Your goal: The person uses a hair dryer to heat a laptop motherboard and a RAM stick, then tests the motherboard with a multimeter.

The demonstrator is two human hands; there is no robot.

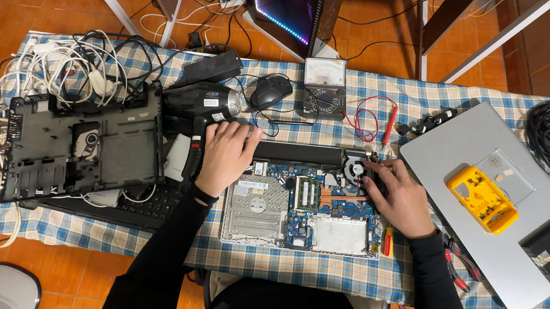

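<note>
Fan (pixel 355 168) lies just left of my right hand (pixel 400 199), fingertips pinching beside it, while my left hand (pixel 224 156) rests spread on the laptop (pixel 297 207).

Right hand (pixel 400 199) fingertips hidden, perhaps behind fan (pixel 355 168).

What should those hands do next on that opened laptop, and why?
Probably lift the cooling fan slightly: the right hand has its fingertips at it in the corner of the opened laptop, while the left hand presses on the far edge, steadying it.

Long black sleeves, both arms; bare hands.
</note>
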